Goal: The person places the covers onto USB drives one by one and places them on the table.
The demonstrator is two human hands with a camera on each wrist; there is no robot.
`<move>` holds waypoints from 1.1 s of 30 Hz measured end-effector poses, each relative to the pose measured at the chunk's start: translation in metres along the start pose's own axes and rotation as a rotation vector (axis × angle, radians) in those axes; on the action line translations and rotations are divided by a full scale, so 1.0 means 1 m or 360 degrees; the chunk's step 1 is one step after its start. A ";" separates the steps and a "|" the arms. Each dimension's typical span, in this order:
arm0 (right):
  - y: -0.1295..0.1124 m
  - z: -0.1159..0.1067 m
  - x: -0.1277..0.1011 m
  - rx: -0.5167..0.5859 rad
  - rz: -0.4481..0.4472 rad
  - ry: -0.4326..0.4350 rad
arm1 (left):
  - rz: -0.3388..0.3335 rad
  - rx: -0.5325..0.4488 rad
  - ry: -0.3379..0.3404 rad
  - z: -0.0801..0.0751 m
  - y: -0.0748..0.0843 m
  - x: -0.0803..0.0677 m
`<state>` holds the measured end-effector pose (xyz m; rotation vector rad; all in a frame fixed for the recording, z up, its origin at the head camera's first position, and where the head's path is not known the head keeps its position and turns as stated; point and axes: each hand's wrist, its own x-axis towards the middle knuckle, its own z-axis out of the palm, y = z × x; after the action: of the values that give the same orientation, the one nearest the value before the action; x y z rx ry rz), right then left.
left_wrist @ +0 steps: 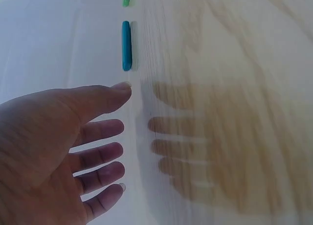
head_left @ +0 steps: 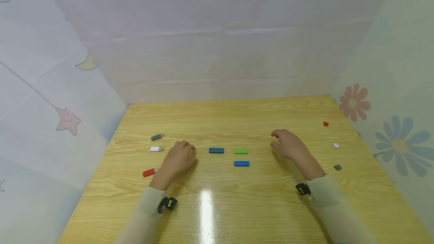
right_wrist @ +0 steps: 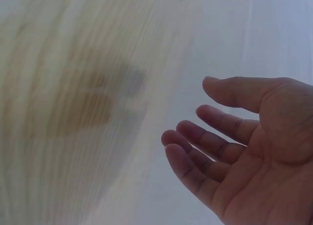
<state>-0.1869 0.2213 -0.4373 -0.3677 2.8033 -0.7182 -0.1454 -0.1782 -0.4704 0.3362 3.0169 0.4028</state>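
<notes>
Left hand point(head_left: 178, 159), right hand point(head_left: 288, 145) empty; flat teal stick point(head_left: 216, 150) on glossy woodgrain table point(head_left: 237, 206).

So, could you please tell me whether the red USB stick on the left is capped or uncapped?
Uncapped: the red USB stick shows its bare silver plug, lying beside the left hand.

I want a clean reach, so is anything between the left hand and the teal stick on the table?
Nothing visible is. The left hand hovers open, its thumb just short of the teal stick, with only bare wooden table between them.
</notes>
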 end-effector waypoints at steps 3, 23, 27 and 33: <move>0.013 -0.004 -0.004 0.0016 0.0043 -0.0014 | -0.0026 0.0004 0.0007 -0.003 -0.009 -0.005; 0.096 -0.029 -0.024 -0.0111 0.0228 0.0057 | -0.0064 0.0065 0.0150 -0.026 -0.069 -0.028; 0.109 -0.034 -0.029 -0.0128 0.0281 0.0053 | -0.0070 0.0074 0.0158 -0.026 -0.080 -0.030; 0.124 -0.044 -0.041 -0.0148 0.0376 0.0028 | -0.0076 0.0053 0.0170 -0.028 -0.091 -0.031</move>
<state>-0.1831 0.3581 -0.4554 -0.0432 2.8375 -0.5423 -0.1372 -0.2783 -0.4664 0.2521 3.1320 0.3791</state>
